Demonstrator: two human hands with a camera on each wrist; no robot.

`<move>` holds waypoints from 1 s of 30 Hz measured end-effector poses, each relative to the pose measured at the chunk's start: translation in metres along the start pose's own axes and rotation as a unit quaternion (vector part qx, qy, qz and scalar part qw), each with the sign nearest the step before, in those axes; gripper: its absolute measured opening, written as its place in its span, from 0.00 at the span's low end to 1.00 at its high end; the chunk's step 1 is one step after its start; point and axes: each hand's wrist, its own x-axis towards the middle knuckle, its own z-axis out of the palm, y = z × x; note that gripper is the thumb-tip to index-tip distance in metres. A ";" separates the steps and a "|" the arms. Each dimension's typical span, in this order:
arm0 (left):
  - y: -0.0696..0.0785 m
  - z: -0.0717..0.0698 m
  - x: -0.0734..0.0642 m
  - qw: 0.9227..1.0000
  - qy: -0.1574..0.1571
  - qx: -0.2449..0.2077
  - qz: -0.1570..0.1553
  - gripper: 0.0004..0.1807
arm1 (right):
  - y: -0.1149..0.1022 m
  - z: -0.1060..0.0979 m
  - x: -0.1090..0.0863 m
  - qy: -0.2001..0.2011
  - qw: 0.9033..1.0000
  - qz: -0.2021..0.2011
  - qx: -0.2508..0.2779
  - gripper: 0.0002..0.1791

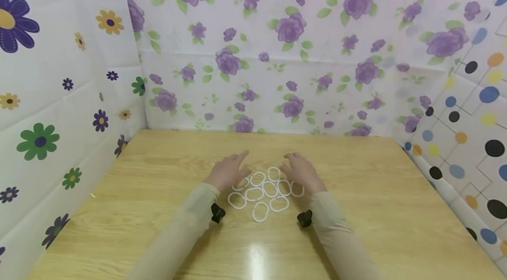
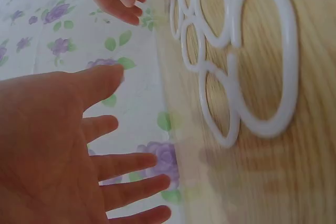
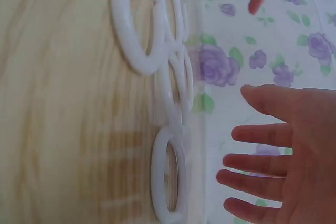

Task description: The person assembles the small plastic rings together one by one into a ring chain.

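Observation:
Several white plastic C-shaped rings, like shower curtain rings, lie flat in a loose cluster on the wooden table. My left hand hovers over the cluster's left side, its fingers spread and holding nothing. On the opposite side, my right hand is held above the rings with fingers apart, also without anything in it. In the left wrist view a ring with a small gap lies on the wood, apart from the left hand. The right wrist view has one ring below the right hand's fingers.
The light wooden table extends around the rings. A flowered cloth hangs behind it, with patterned cloths on both sides. A small pale scrap lies near the left edge. Black wrist cameras are worn on both sleeves.

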 end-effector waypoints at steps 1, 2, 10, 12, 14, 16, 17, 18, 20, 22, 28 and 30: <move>0.001 0.001 0.001 1.000 -0.008 -0.009 0.002 0.37 | -0.001 0.001 0.002 -0.004 1.000 0.000 0.010 0.27; 0.001 0.002 0.002 1.000 -0.014 -0.017 0.004 0.37 | -0.002 0.002 0.003 -0.007 1.000 0.001 0.021 0.26; 0.006 0.018 0.011 0.997 -0.048 -0.056 0.018 0.39 | -0.012 0.010 0.007 -0.059 0.994 -0.020 0.094 0.29; 0.007 0.021 0.013 0.997 -0.052 -0.057 0.019 0.39 | -0.014 0.012 0.008 -0.074 0.992 -0.037 0.097 0.30; 0.009 0.023 0.015 0.997 -0.052 -0.055 0.014 0.38 | -0.015 0.015 0.009 -0.084 0.991 -0.049 0.091 0.31; 0.010 0.024 0.017 0.997 -0.049 -0.051 0.007 0.36 | -0.016 0.018 0.011 -0.087 0.991 -0.054 0.081 0.30; 0.010 0.025 0.018 0.998 -0.045 -0.052 0.003 0.35 | -0.015 0.019 0.011 -0.087 0.992 -0.051 0.079 0.30; 0.010 0.026 0.018 0.998 -0.042 -0.052 -0.002 0.33 | -0.015 0.021 0.012 -0.084 0.992 -0.052 0.073 0.29; 0.010 0.028 0.019 0.998 -0.030 -0.056 -0.009 0.28 | -0.014 0.024 0.013 -0.082 0.993 -0.047 0.068 0.29; 0.009 0.032 0.018 0.998 -0.017 -0.061 -0.015 0.24 | -0.014 0.027 0.013 -0.078 0.994 -0.041 0.070 0.29; 0.010 0.038 0.019 0.997 0.010 -0.081 -0.017 0.17 | -0.012 0.030 0.010 -0.069 0.995 -0.025 0.074 0.33; 0.012 0.039 0.020 0.996 0.008 -0.089 -0.013 0.15 | -0.011 0.030 0.009 -0.062 0.995 -0.027 0.075 0.34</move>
